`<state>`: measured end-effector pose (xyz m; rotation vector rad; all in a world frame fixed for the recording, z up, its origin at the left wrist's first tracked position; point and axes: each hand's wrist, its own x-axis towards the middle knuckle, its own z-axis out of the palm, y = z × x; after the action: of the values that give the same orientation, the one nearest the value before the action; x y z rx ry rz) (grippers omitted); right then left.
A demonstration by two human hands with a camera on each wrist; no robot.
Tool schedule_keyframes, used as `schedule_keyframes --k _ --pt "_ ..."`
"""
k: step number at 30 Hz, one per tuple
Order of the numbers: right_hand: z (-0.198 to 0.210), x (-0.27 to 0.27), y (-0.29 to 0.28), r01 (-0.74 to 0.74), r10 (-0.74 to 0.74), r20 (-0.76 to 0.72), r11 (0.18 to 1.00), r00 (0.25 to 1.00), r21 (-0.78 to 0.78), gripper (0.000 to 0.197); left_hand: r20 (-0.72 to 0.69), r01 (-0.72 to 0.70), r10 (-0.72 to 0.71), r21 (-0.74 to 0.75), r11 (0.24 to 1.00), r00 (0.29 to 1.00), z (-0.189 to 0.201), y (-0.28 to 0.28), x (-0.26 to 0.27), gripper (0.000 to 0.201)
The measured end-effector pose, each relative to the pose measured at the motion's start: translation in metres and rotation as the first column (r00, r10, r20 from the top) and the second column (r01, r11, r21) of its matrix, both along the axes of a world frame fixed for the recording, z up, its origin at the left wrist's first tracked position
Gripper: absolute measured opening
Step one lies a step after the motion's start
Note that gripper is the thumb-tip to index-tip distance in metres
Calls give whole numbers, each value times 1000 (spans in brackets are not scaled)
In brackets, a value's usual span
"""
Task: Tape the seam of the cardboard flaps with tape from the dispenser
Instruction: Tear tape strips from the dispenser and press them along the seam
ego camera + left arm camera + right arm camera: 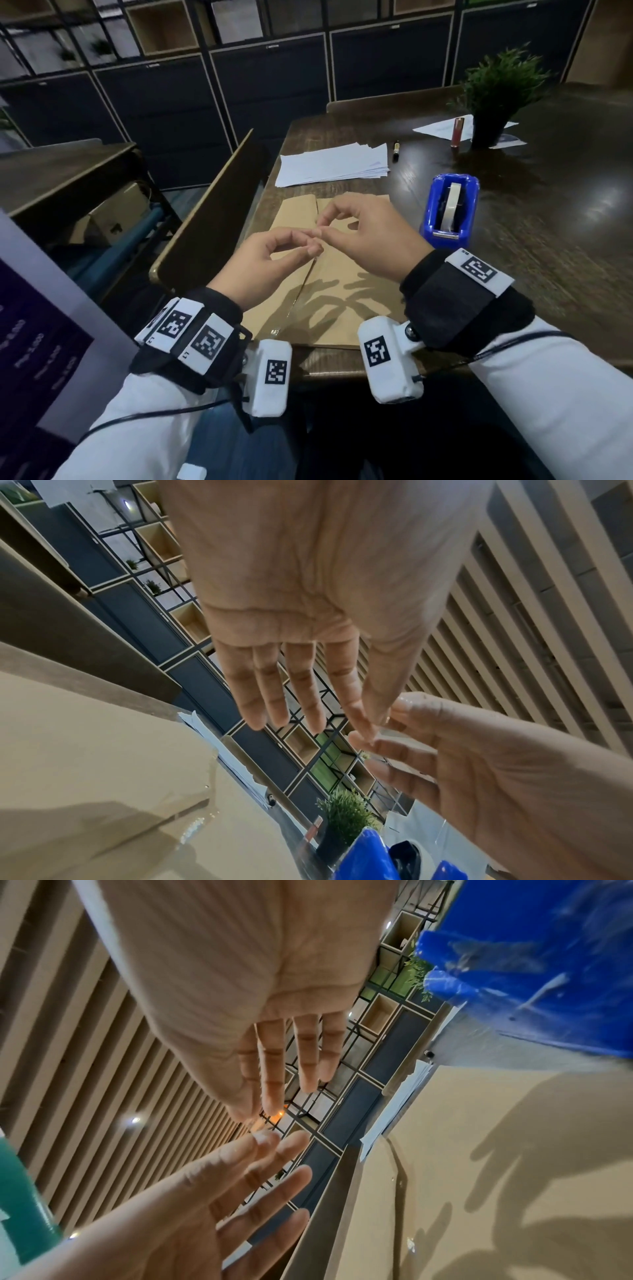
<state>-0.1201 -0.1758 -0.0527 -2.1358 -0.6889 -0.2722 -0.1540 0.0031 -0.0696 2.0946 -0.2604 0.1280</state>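
- Head view: the left hand (270, 260) and the right hand (368, 236) meet fingertip to fingertip, raised above the cardboard flaps (342, 308), which lie flat on the dark table (531, 240) directly beneath both hands.
- Each hand has thumb and forefinger pinched together, the other fingers loosely spread; a small piece of clear tape (394, 730) appears to sit between the two pinches, though it is hard to make out.
- Left wrist view: the left thumb and forefinger close on each other right against the right hand's thumb tip, with a glossy film there.
- The seam (308, 277) between the flaps runs from under the fingertips back toward the person; a shiny strip of tape already covers its near part (287, 315).
- The blue dispenser (450, 209) stands on the table just beyond and to the right of the right hand, its roll upright.
- A stack of white papers (332, 164) lies beyond the hands, and a potted plant (496, 96) stands farther off, right of the right hand.
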Motion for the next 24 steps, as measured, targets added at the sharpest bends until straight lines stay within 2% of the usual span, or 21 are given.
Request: schedule_keyframes --k 3,6,8,12,17,20,24 --pt "-3 -3 10 -27 27 71 1000 997 -7 7 -8 -10 10 -2 1000 1000 -2 10 -2 9" --pt "-7 -4 20 -50 50 132 999 990 -7 6 -46 -30 30 15 999 998 -7 23 0 31" --pt "-9 -5 27 -62 56 115 997 992 49 6 -94 -41 44 29 999 995 -9 31 2 37" --pt "-14 -5 35 -52 64 -90 990 994 129 10 -202 -11 48 183 983 978 -11 48 9 30" --pt "-28 -6 37 2 63 -358 984 932 179 20 -345 45 116 425 904 932 -14 62 16 21" --pt "-37 -3 40 27 66 -494 983 867 179 16 -387 90 125 493 865 913 -8 61 19 27" --pt "-45 -3 45 48 49 -585 987 810 150 20 -438 133 136 530 838 889 -2 59 23 36"
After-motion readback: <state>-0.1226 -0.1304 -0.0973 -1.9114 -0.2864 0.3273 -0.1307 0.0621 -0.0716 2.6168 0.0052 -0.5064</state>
